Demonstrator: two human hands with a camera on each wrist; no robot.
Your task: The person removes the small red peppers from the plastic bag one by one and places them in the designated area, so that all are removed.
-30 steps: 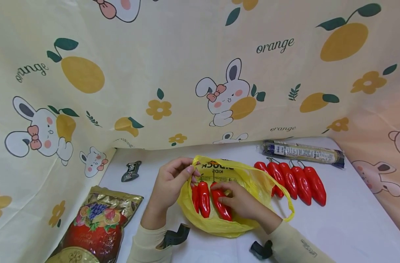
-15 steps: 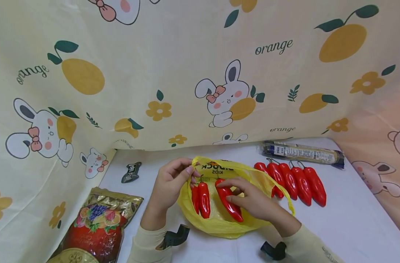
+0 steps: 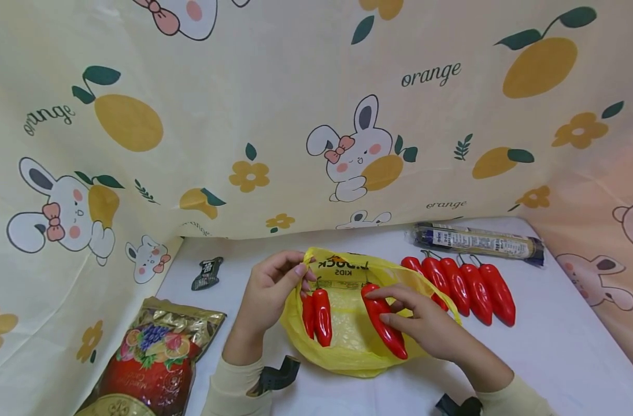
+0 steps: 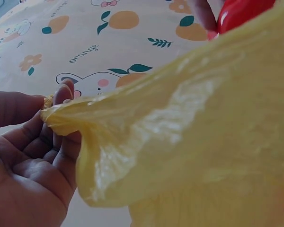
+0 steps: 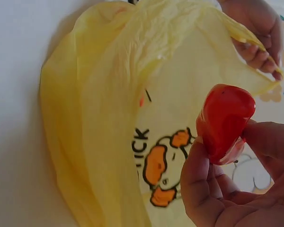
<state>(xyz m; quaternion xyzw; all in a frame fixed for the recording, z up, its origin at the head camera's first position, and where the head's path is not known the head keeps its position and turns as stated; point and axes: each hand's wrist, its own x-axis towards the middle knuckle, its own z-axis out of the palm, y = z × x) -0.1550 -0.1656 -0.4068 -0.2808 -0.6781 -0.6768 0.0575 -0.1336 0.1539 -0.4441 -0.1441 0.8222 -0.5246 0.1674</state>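
Note:
My left hand [image 3: 271, 294] pinches the left edge of a yellow plastic bag [image 3: 347, 361], holding its mouth open. In the left wrist view thumb and fingertips grip the gathered plastic [image 4: 61, 118]. Two red chili peppers [image 3: 323, 318] lie inside the bag near that hand. A third red chili pepper [image 3: 382, 323] is held by my right hand [image 3: 425, 318] between thumb and fingers, over the right part of the bag's mouth. The right wrist view shows this pepper [image 5: 225, 123] end-on, with a cartoon print on the bag behind it.
Several more red chili peppers [image 3: 495, 294] lie in a row right of the bag. Behind them is a long dark-wrapped packet [image 3: 480, 241]. A small black packet [image 3: 208, 273] and a large red and gold pouch [image 3: 155, 358] lie to the left. A printed cloth hangs behind.
My right hand has moved right with its pepper, away from the two peppers in the bag. The left hand has stayed in place on the bag's edge.

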